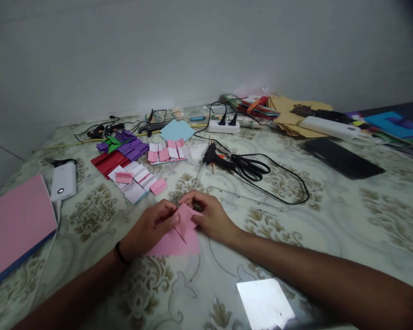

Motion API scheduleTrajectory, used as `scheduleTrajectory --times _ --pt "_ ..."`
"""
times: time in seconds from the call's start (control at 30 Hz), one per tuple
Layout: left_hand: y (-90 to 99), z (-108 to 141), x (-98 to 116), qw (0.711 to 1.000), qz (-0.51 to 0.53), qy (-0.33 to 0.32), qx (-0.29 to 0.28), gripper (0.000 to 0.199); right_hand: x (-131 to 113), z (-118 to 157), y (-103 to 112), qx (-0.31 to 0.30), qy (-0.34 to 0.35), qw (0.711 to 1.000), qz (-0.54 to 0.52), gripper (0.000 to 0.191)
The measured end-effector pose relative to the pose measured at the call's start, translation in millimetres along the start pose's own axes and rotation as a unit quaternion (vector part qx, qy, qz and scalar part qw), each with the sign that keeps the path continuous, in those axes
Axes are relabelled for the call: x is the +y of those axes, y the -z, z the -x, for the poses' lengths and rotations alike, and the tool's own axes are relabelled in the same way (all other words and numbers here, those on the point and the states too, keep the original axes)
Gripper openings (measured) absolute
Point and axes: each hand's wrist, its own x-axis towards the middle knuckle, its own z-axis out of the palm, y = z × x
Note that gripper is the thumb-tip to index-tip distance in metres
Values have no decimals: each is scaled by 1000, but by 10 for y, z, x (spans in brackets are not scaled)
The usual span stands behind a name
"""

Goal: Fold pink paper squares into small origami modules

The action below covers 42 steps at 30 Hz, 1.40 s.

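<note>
Between my two hands is a piece of pink paper [183, 220], partly folded, with creased flaps standing up. My left hand [154, 225] pinches its left side between thumb and fingers. On its other side my right hand [208, 214] is closed on the edge, its fingertips partly hidden behind the paper. Under the folded piece lies a flat pink sheet [175, 247] on the patterned tablecloth. Just beyond my hands are folded white and pink paper pieces [136, 181], with a similar group of pink and white folded pieces [168, 152] farther back.
A black glue gun [218, 159] with a coiled cord lies beyond my right hand, near a clear ruler [244, 198]. At left are a white power bank [64, 180] and a pink sheet stack [17, 224]. A power strip [223, 126] and dark phone-like slab [344, 158] sit farther back.
</note>
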Motion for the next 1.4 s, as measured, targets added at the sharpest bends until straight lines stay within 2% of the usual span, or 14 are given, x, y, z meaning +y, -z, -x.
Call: scheduleTrajectory --times 0.1,0.3,0.43,0.57,0.67,0.77,1.07,1.2,1.3,1.4 --pt "-20 2 -6 1000 11 0 0 18 20 -4 8 -2 6 1000 3 21" --pt "-24 1 -24 1000 0 16 16 14 1 -6 16 -8 14 999 27 10" --pt "-19 -4 -39 998 11 37 44 18 -69 -18 26 -35 56 996 53 9" --pt "-11 -26 -33 996 57 49 56 21 -97 -24 32 -47 71 993 79 18" --pt "-8 -37 -20 995 76 58 38 20 -79 -22 36 -42 64 993 89 31" --pt "-13 -39 -20 993 95 69 30 21 -67 -21 39 -35 64 993 88 36" --pt "-18 -54 -94 990 106 71 63 23 -20 -26 16 -4 26 998 52 29" --pt "-8 -50 -136 987 134 62 63 24 54 -14 -9 42 15 999 28 31" --pt "4 -50 -180 981 168 60 71 25 69 -6 -6 59 38 997 29 24" --pt "6 -46 -198 977 182 69 91 25 51 -6 17 40 100 991 77 15"
